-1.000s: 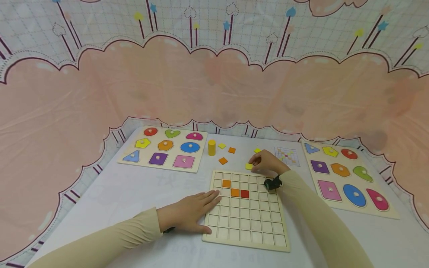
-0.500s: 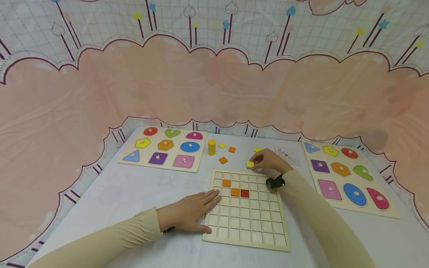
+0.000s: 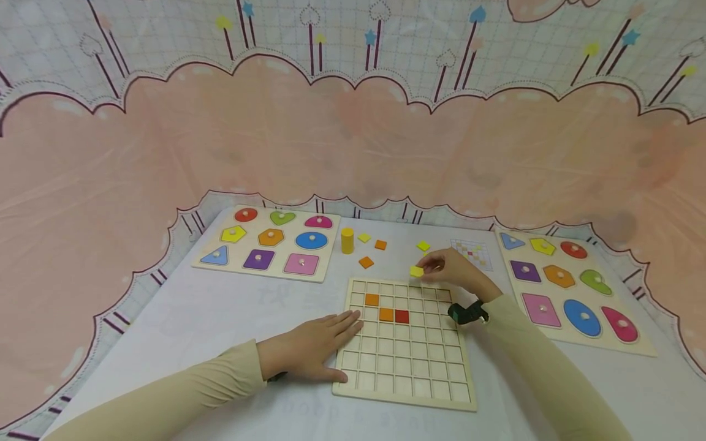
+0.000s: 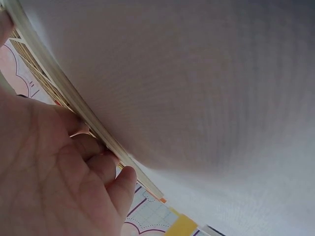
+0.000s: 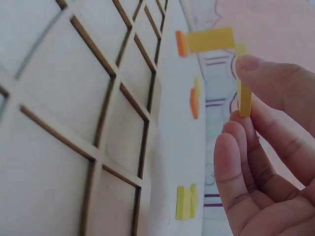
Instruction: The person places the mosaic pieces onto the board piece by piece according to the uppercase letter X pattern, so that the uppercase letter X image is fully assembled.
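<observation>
Tile (image 3: 416, 271), yellow, square and thin, is pinched by its edge between the thumb and fingers of your right hand (image 3: 455, 267), held above the table (image 3: 220, 318) just beyond the far edge of the grid board (image 3: 405, 400). It looks light and stiff, probably smooth painted wood, hard to break but easy to twist in a two-point pinch; opposite edges or the two flat faces should give you the surest hold. Your left hand (image 3: 311, 348) lies over the board's left edge, fingers apart and grasping nothing, thumb at the near left corner. Toward the board's far left corner, two orange squares (image 3: 372, 300) and a red square (image 3: 401, 316) sit in cells. Along the table's far edge you have a yellow cylinder (image 3: 347, 241), loose orange tiles (image 3: 366, 262), loose yellow tiles (image 3: 423, 246) and, past your right hand, a printed grid card (image 3: 473, 253). One knobbed puzzle board (image 3: 280, 252) fills the table's far left corner; a second puzzle board (image 3: 644, 346) lies toward its right edge.
</observation>
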`<control>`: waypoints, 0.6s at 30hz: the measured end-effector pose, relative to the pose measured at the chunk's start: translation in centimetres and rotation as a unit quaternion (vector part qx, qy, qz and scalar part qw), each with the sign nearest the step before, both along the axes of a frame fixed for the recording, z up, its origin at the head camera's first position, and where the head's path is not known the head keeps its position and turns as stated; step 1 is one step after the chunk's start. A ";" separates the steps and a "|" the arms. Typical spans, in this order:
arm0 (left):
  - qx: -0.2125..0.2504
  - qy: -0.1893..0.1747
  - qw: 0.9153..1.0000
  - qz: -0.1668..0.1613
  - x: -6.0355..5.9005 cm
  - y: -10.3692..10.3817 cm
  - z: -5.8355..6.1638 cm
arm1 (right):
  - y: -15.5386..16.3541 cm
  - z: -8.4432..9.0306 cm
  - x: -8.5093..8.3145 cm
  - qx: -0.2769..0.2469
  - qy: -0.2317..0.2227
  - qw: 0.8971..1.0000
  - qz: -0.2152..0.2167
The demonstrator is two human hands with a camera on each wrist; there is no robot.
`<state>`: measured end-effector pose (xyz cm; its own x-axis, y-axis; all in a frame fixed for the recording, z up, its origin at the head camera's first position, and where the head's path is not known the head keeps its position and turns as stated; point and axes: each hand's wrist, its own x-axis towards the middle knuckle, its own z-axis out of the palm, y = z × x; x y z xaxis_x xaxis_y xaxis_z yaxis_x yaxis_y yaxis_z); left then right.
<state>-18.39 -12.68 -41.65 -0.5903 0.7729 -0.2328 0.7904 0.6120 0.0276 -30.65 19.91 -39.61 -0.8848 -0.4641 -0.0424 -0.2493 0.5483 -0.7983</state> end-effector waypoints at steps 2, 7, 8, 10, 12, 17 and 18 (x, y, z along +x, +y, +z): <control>0.001 0.000 1.000 0.001 0.0 0.0 0.0 | 0.0 0.1 0.5 0.002 0.001 1.000 -0.002; 0.002 0.004 1.000 0.002 0.0 -0.1 -0.2 | 0.1 0.0 1.5 0.002 -0.005 1.000 -0.005; 0.001 0.004 1.000 0.001 0.0 -0.1 -0.2 | 0.1 -0.1 1.6 0.001 -0.005 1.000 -0.004; 0.001 0.004 1.000 0.001 0.0 -0.1 -0.3 | 0.1 -0.3 1.9 -0.003 -0.006 1.000 0.002; 0.002 0.002 1.000 0.002 -0.1 0.0 -0.3 | 0.1 -0.4 2.2 -0.003 -0.006 1.000 0.008; 0.003 0.002 1.000 0.003 0.0 0.0 -0.3 | 0.1 -0.7 2.7 0.004 -0.003 1.000 0.019; 0.003 0.004 1.000 0.002 0.0 -0.1 -0.2 | 0.1 -0.8 2.8 0.005 -0.001 1.000 0.020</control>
